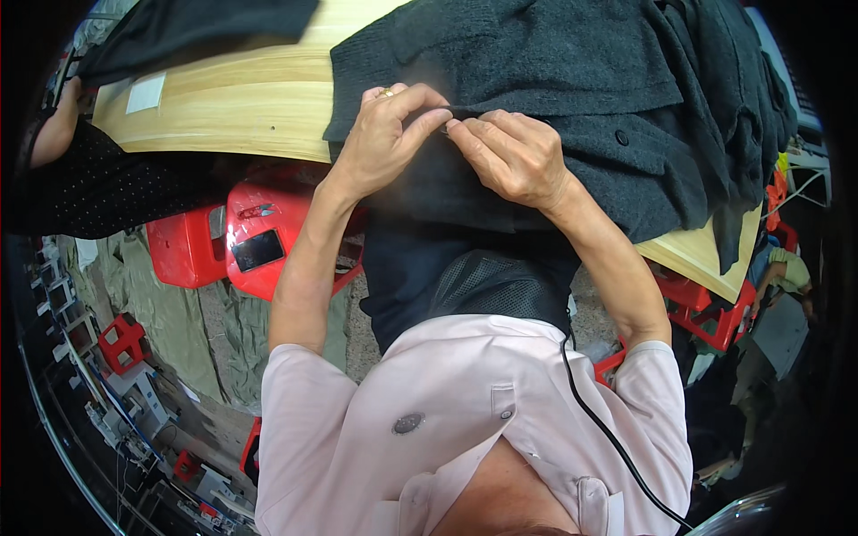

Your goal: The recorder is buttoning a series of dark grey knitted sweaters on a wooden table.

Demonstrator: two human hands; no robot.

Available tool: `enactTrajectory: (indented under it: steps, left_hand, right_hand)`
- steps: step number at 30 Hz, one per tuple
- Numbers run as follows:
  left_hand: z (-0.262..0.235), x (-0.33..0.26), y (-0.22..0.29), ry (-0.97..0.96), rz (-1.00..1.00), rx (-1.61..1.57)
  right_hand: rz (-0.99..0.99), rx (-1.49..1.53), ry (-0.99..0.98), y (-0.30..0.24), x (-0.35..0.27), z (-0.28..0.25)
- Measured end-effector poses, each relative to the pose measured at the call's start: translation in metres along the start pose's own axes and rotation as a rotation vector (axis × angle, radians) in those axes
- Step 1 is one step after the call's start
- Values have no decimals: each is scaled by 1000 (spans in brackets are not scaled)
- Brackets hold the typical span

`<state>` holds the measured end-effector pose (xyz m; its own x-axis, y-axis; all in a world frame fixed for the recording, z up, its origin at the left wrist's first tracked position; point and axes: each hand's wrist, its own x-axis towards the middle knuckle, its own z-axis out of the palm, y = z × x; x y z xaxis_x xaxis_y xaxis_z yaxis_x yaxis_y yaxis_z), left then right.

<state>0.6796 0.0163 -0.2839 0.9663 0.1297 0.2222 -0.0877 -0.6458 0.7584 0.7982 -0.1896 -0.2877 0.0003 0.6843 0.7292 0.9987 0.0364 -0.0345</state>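
A dark grey knit cardigan [572,67] with a round dark button [622,138] is spread over the table's near edge in front of me. My left hand [393,134] wears a ring and pinches a raised edge of this cardigan between thumb and forefinger. Close against it, my right hand [514,154] is closed, its thumb and forefinger pressed together at the same spot. A tiny shiny bit shows between the fingertips, too small to name. The cloth beneath both hands hangs toward my lap.
The pale wooden table [214,103] carries a white paper slip [145,93] and another dark garment [197,31] at far left. Beside it is another person's arm [58,129]. Red stools [183,255] stand at left, one bearing a phone [258,251] and small snips [256,211].
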Motion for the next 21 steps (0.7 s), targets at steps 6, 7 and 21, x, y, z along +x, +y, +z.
enactTrajectory:
  steps: [6,7,21]
  left_hand:
    - [-10,-2,-4,-41,42,-152]
    - [-10,-2,-6,-32,36,-158]
    - [13,-9,-12,225,263,-124]
  right_hand:
    - [-32,-37,-49,4,1,0]
    - [-39,-32,-57,4,1,-1]
    - [303,285,-223,12,-5,0]
